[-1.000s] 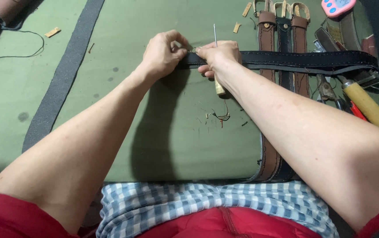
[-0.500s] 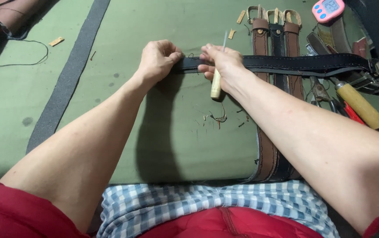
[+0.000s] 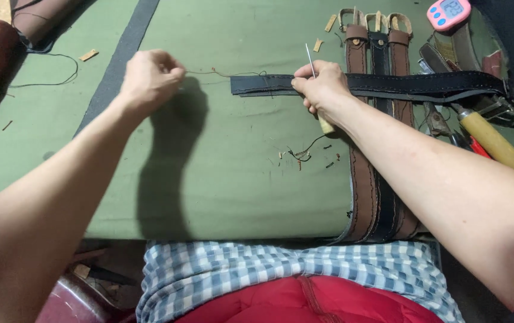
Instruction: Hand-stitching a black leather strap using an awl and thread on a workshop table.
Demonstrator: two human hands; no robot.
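Our left hand has drawn away from the black strap, its fingers pinched on the thread, which now runs taut back to the strap's end. Our right hand stays clamped on strap and awl, pinning both to the counter. We judge the stitch is being tightened.

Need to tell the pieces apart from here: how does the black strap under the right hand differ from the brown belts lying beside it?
The black strap lies crosswise on the green mat; the brown belts run toward the person. The black strap crosses over the brown belts. The right hand pins the black strap; the brown belts lie untouched. Both show stitch lines along their edges.
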